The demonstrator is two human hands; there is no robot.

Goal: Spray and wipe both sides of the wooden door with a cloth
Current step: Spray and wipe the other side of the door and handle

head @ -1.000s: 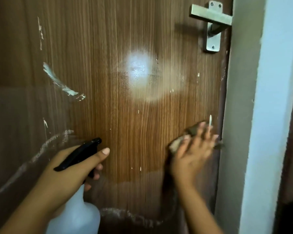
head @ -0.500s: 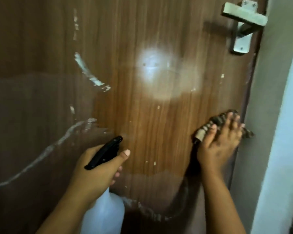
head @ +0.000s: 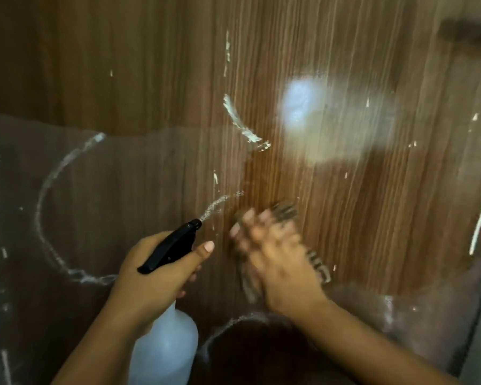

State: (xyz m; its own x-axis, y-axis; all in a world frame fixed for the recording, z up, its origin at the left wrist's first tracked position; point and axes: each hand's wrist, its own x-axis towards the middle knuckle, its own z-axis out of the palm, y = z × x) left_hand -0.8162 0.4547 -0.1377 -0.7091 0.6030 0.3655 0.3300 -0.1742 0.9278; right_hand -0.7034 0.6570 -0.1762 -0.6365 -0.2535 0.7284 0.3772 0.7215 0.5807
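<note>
Wet, white-streaked wooden door (head: pixel 345 204)

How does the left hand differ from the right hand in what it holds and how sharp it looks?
The left hand grips the spray bottle and looks sharp; the right hand presses the striped cloth on the door and is motion-blurred. The left hand stays off the wood; the right works against it. Both are bare.

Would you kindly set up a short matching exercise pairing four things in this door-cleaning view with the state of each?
Things:
1. spray bottle
2. cloth
3. wooden door
4. left hand

States:
A. streaked with white marks
B. pressed to the door under the right hand
C. sending out a jet
D. gripping the bottle's neck

Pairs: 1-C, 2-B, 3-A, 4-D
</note>
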